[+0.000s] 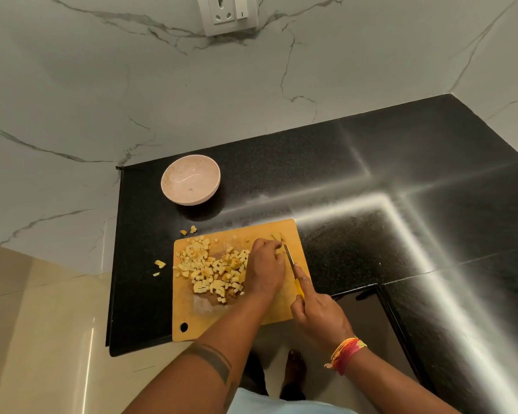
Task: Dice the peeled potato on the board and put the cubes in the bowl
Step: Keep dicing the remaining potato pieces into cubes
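Low in the frame, my right hand (319, 312) grips the yellow handle of the knife (292, 265), its blade angled toward the board's far right corner. Just left of it, my left hand (265, 267) curls over the last strips of potato (278, 241), pinning them on the board (237, 319). A pile of cubes (213, 268) covers the board's left half; a few strays (159, 264) lie on the black counter (356, 180). Farther up, the pink bowl (190, 179) sits left of centre, apart from the board.
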The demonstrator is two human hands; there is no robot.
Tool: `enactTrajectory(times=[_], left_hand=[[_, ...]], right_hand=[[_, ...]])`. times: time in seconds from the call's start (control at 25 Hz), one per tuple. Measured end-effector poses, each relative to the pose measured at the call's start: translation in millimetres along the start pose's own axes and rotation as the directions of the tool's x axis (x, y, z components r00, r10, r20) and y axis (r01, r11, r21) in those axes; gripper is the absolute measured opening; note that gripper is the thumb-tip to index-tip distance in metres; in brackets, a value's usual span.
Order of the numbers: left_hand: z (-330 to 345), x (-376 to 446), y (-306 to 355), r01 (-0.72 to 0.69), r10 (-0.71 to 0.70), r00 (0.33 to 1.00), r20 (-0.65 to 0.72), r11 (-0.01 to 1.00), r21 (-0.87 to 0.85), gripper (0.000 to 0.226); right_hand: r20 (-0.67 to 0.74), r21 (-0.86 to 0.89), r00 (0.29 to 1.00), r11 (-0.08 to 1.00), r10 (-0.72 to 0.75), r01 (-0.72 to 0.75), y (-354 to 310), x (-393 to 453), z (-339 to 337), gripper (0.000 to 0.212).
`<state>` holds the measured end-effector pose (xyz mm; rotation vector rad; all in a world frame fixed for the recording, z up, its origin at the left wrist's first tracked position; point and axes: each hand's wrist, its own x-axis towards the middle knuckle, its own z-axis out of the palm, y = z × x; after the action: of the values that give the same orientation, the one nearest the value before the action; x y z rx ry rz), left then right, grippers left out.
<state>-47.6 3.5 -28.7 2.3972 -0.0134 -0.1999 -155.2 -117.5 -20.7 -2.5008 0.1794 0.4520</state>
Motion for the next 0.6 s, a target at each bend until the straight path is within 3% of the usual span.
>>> enactTrajectory(times=[0.12, 0.28, 0.6], left_hand=[[11, -23, -8, 0.024, -0.023, 0.999, 0.028, 0.999, -0.032, 0.031], [10, -32, -15, -0.065, 0.058, 0.994, 0.090, 0.995, 0.075, 0.033], [6, -37, -24, -0.035, 0.029, 0.998, 0.059, 0.994, 0.099, 0.031]], right_hand=[[0.008, 0.025, 1.000, 0.999, 0.023, -0.023, 4, -12, 3, 0.076], [0.033, 0.008, 0.999, 1.000, 0.017, -0.018, 9, -26, 10, 0.075], [0.037, -0.066, 0.999, 0.997, -0.023, 0.026, 1, -28, 8, 0.074]])
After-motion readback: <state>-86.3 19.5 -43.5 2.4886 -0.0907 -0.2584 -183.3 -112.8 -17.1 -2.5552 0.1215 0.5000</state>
